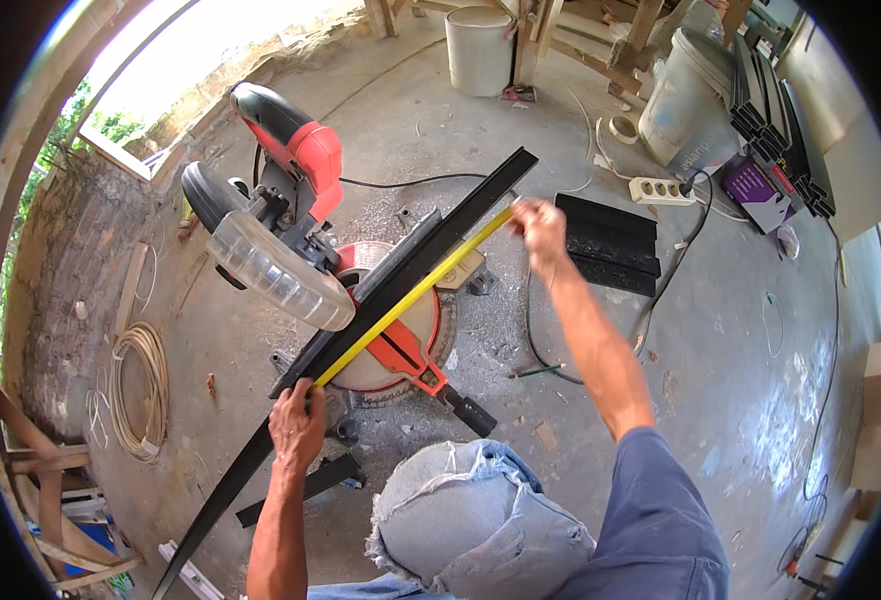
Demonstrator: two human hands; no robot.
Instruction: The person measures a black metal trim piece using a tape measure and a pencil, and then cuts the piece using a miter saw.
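Note:
A long black channel profile [431, 270] lies slantwise across the bed of a red and black mitre saw [301, 160], its tail running down past my left arm. Stretched along its near edge is a yellow tape measure blade [411, 300]. My right hand [541, 235] pinches the blade's upper end, near the profile's far tip. At the lower end, my left hand [297, 428] closes round the tape beside the profile; its case, if there, is hidden. The saw's clear blade guard [276, 270] is raised to the left of the profile.
Black panels [609, 243] lie right of my right hand, near a power strip [661, 190] and cables. A coil of hose [143, 390] rests at the left. Behind stand a white bucket [481, 50], a tipped-looking pail [686, 100] and bundled black profiles [776, 120]. A black offcut [306, 488] lies by my left forearm.

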